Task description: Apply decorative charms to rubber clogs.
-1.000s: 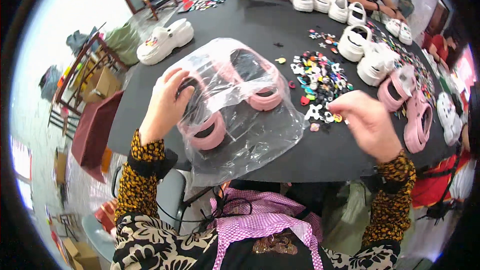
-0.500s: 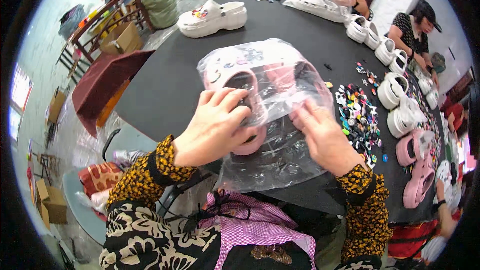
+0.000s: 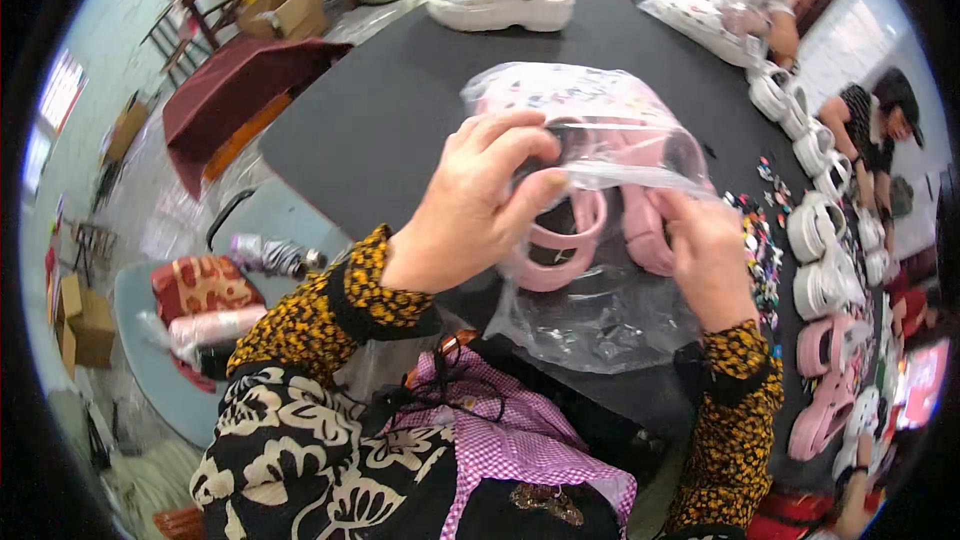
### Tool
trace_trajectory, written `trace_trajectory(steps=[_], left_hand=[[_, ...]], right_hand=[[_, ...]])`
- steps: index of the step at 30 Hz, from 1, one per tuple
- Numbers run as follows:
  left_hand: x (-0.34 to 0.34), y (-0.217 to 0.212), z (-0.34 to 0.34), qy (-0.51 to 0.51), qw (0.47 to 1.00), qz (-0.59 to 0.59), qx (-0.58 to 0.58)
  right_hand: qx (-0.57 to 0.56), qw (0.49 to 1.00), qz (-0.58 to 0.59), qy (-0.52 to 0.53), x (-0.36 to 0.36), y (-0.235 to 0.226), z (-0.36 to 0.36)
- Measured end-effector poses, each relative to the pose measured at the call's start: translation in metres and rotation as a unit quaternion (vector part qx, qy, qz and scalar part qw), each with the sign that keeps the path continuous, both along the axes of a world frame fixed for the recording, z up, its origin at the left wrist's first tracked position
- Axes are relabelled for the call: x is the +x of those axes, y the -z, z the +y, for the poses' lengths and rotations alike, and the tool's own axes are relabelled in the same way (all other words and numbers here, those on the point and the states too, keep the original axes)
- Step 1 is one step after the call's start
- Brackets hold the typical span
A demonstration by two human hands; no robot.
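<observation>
A pair of pink clogs lies in front of me on the black table, toes pointing away. A clear plastic bag covers their front halves and also spreads out beneath the heels. Small coloured charms show blurred through the film on the toes. My left hand is closed on the bag's edge at the left clog, thumb and fingers pinched over it. At the right clog's heel, my right hand pinches the other side of the bag's edge. Both heel straps show below the taut film edge.
A white charm-decorated clog stands at the far table edge. Loose charms lie to the right, beside a row of white clogs and another pink pair. Co-workers sit at far right; a grey chair stands left.
My hands now hold the bag's edge stretched across the clogs, with both heels showing below it. The left hand's fingers have closed more. The whole view has shifted.
</observation>
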State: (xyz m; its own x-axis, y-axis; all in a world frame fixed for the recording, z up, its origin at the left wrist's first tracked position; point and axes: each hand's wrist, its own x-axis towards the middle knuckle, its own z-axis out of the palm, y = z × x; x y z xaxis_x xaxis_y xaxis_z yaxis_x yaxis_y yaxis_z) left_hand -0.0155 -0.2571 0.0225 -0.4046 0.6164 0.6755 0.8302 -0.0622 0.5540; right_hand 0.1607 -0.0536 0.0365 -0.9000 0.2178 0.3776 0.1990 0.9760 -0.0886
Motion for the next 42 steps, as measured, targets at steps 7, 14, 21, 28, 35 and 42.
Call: trace_trajectory(steps=[7, 14, 21, 28, 35, 42], left_hand=[[0.008, 0.054, -0.034, 0.096, 0.909, -0.406, 0.016], [0.029, 0.059, -0.024, 0.069, 0.938, -0.339, -0.028], [0.013, 0.021, -0.012, 0.106, 0.922, -0.356, -0.112], [-0.049, -0.008, 0.034, 0.039, 0.974, -0.169, -0.144], [-0.037, -0.004, 0.119, 0.090, 0.939, -0.045, -0.330], [-0.017, 0.003, 0.157, 0.124, 0.904, 0.006, -0.410]], right_hand=[[-0.209, 0.973, 0.078, -0.059, -0.009, -0.007, -0.038], [-0.081, 0.983, -0.106, -0.124, -0.021, -0.012, -0.055], [-0.103, 0.989, -0.030, -0.097, 0.012, -0.038, -0.005], [-0.065, 0.994, 0.029, -0.085, 0.080, -0.042, 0.025], [-0.029, 0.986, 0.141, -0.083, 0.134, -0.047, 0.029], [-0.055, 0.985, 0.141, -0.084, 0.202, -0.076, 0.042]])
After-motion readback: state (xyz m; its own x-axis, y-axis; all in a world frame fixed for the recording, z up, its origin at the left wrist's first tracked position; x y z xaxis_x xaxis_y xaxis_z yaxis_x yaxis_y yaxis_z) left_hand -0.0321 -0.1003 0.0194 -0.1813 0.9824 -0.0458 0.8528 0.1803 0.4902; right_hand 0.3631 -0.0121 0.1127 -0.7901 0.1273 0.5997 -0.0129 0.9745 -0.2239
